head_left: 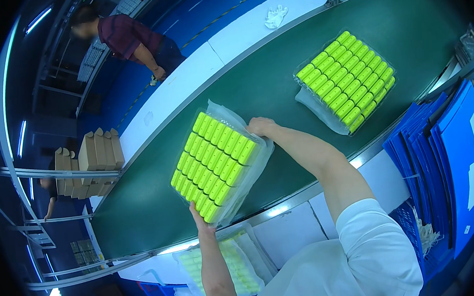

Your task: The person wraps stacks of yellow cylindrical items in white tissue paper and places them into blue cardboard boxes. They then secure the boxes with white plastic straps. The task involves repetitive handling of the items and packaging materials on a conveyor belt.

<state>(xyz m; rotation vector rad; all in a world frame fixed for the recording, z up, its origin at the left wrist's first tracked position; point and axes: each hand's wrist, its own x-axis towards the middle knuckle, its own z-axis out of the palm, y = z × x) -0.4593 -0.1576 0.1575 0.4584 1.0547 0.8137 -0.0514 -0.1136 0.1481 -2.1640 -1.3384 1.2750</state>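
Observation:
A clear plastic tray of yellow-green rectangular pieces (210, 163) is between my two hands over the green belt, tilted, with a translucent wrapping sheet (245, 183) along its right side. My left hand (202, 221) grips its near edge; the thumb shows on the rim and the other fingers are hidden beneath. At the far right corner, my right hand (261, 127) is closed on the edge of the tray and sheet. A second tray of the same pieces (348, 82) lies farther right on the belt, apart from my hands, with a pale sheet sticking out under it.
The green belt (142, 209) curves across the view. Below its near edge sits another wrapped tray (223, 267). Blue folded panels (457, 154) stand at the right. A white glove (276, 16) lies on the far ledge. Cardboard boxes (97, 152) and another person (130, 37) are beyond.

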